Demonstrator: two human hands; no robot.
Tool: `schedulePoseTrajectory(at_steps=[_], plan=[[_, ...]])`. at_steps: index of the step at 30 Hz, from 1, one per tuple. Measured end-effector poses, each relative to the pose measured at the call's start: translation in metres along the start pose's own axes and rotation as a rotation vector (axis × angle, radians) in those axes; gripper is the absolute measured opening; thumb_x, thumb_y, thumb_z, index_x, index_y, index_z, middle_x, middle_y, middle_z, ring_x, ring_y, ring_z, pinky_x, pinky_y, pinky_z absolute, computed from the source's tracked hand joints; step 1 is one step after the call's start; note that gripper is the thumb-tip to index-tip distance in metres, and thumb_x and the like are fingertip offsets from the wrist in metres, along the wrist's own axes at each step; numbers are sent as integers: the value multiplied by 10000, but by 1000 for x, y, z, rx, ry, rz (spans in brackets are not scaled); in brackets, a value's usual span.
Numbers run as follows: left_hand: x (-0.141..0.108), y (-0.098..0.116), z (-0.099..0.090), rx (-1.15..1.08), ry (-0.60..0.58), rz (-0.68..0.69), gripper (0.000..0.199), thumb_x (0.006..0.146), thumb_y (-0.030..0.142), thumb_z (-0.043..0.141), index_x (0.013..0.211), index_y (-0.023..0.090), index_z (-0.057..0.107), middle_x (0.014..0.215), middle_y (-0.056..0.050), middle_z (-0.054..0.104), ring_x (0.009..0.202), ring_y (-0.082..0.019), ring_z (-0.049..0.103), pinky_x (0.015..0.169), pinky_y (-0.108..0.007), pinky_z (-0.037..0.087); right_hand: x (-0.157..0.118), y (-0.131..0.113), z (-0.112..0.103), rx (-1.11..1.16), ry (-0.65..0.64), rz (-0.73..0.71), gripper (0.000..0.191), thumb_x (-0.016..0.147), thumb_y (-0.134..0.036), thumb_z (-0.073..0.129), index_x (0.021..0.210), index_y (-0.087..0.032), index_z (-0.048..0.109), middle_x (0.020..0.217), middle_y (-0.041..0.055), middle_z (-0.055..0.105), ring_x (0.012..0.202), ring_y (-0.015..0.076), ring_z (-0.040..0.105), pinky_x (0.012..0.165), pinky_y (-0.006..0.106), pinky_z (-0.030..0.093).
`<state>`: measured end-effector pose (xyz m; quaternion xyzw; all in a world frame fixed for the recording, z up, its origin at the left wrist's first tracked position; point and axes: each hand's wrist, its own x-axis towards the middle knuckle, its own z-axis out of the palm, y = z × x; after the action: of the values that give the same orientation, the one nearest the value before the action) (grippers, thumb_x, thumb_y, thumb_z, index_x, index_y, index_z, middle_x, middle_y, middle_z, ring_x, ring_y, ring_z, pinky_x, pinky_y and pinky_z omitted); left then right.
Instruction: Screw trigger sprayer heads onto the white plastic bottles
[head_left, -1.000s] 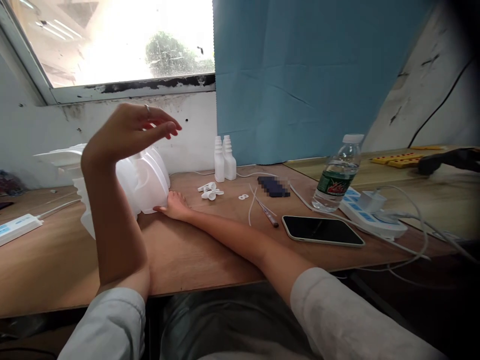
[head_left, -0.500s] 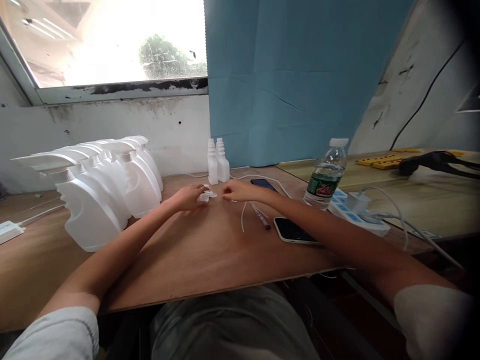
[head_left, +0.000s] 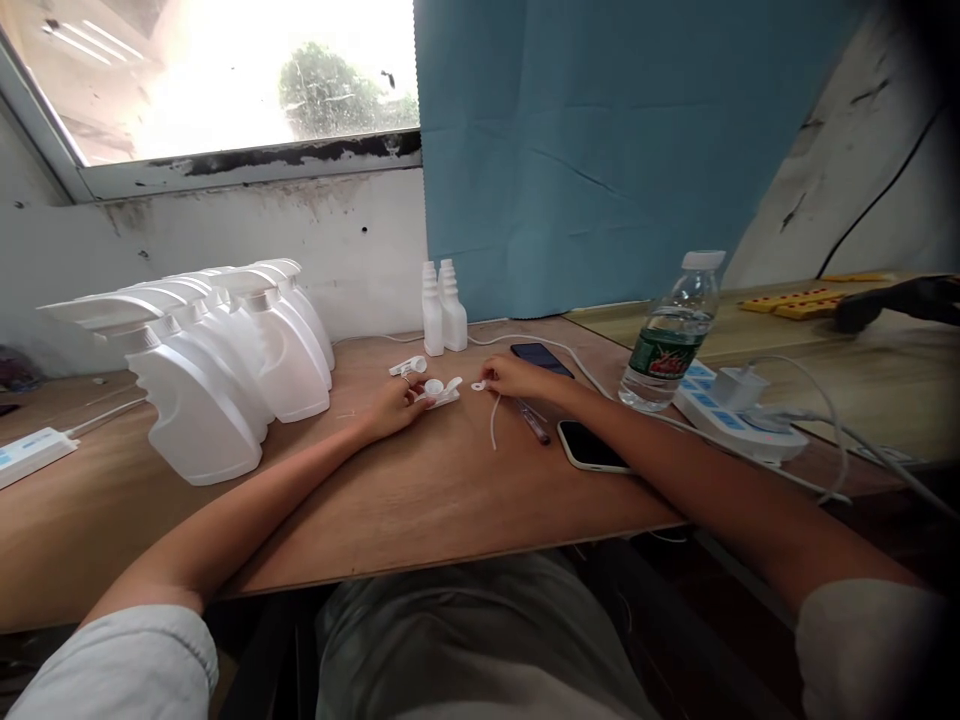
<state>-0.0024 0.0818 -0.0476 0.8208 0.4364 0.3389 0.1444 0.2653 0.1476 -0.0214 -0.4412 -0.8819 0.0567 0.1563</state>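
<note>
My left hand [head_left: 396, 408] is closed around a white plastic spray trigger head [head_left: 444, 392], low over the table. Just behind that hand lies another white plastic piece [head_left: 409, 366]. Between the fingertips of my right hand [head_left: 511, 377] is a small white plastic ring [head_left: 478, 386], apart from the trigger head. A thin white tube [head_left: 494, 428] lies on the table below my right hand. Beside it rests a pen-like stick [head_left: 534, 424]. Two small white spray bottles [head_left: 444, 310] stand upright behind both hands.
Rows of large white spray bottles [head_left: 206, 400] stand at the left. On the right are a phone [head_left: 592, 447], a darker phone [head_left: 541, 357], a water bottle [head_left: 664, 345] and a power strip [head_left: 727, 415] with cables. Another power strip [head_left: 34, 455] lies far left.
My left hand has drawn nearer with the trigger head, uncovering the white piece behind it. My right hand has shifted right, and the small ring in its fingers now shows. The camera view has shifted slightly.
</note>
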Motion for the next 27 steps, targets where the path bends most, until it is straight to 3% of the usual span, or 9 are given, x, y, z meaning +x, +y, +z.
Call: schedulePoseTrajectory(at_steps=[2,4,7,11,14,22,27], plan=[[1,2,0,-94,-21,5,410,857,401,605,1181,149,605,914,-53,630,768,-162,578,708,-285,483,-2,-5,-5,45,108,-3,51,780,-131,614,774,-134,665,827,82,701,748,181,614,673,260,431],[1,4,-1,-165,-37,7,428,849,419,621,1169,135,609,872,-45,614,747,-152,565,685,-272,466,-5,-16,-10,175,297,-40,44,801,-175,620,778,-148,645,806,61,683,723,170,592,668,268,428],[-1,8,-1,-270,-64,11,462,833,431,653,1179,129,604,811,-24,582,716,-136,539,655,-252,443,-12,-40,-13,389,501,-172,86,827,-246,626,802,-166,647,811,40,669,699,154,569,661,271,432],[-3,13,3,-442,-145,17,547,821,426,686,1268,158,521,825,-5,574,715,-117,543,649,-229,434,-18,-66,-8,413,402,-418,82,853,-219,595,817,-172,652,827,42,674,751,156,589,702,277,447],[-4,16,7,-507,-167,12,544,820,412,699,1260,188,471,831,6,582,727,-114,560,645,-218,434,-19,-70,-3,354,339,-563,85,866,-198,573,814,-170,634,806,44,671,745,158,585,702,280,454],[-7,22,6,-456,-120,25,435,808,437,704,1097,211,471,836,14,589,714,-111,563,638,-218,447,-23,-59,0,296,343,-742,140,897,-159,507,897,-178,646,897,77,693,836,181,639,776,316,500],[-9,24,4,-264,-101,112,321,872,414,625,1084,193,529,854,-4,568,729,-119,540,649,-233,439,-24,-58,2,325,304,-736,132,876,-155,530,905,-184,656,937,76,710,845,179,655,770,309,516]])
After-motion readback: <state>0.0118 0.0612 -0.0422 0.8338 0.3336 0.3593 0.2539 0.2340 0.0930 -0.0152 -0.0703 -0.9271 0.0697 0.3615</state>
